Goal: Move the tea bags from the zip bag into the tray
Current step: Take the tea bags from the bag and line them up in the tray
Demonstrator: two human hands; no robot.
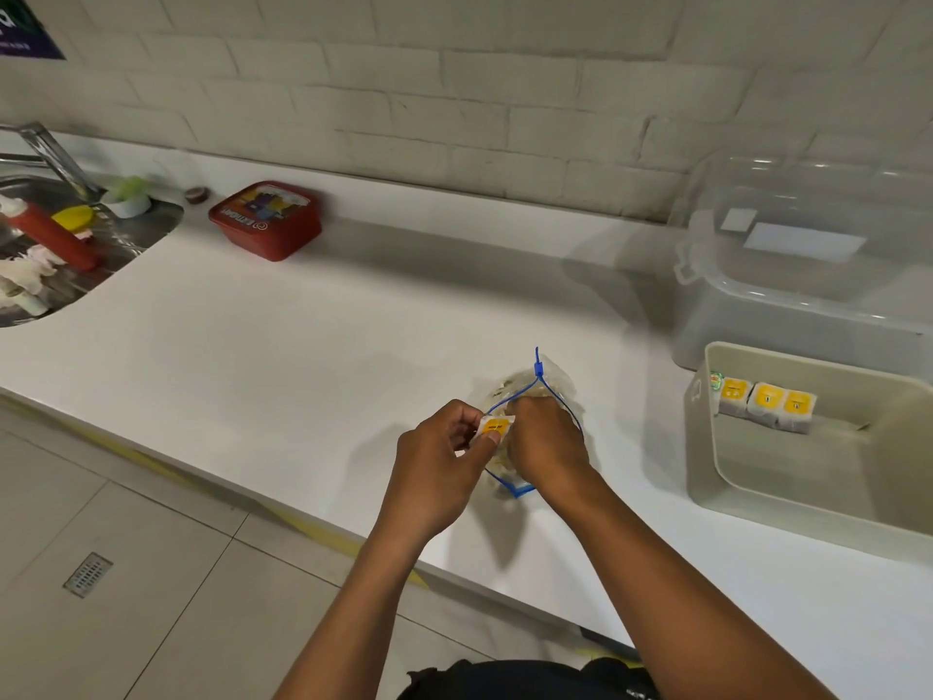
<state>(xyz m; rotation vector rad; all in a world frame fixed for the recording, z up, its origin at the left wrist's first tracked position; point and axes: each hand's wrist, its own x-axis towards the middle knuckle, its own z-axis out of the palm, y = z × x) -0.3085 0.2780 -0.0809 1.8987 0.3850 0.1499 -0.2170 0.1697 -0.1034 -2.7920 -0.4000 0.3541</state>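
Note:
A clear zip bag (548, 391) with a blue zip rim stands open on the white counter, with more tea bags dimly visible inside. My left hand (439, 457) pinches a white tea bag with a yellow label (495, 426) at the bag's mouth. My right hand (548, 444) reaches into the bag with curled fingers; what it grips is hidden. The beige tray (787, 502) sits at the right, with three yellow-labelled tea bags (767, 401) lined up against its far wall.
A clear lidded plastic box (808, 265) stands behind the tray. A red container (267, 219) sits at the back by the wall. The sink (65, 245) at the left holds a red bottle and cloths. The counter's front edge runs diagonally below my arms.

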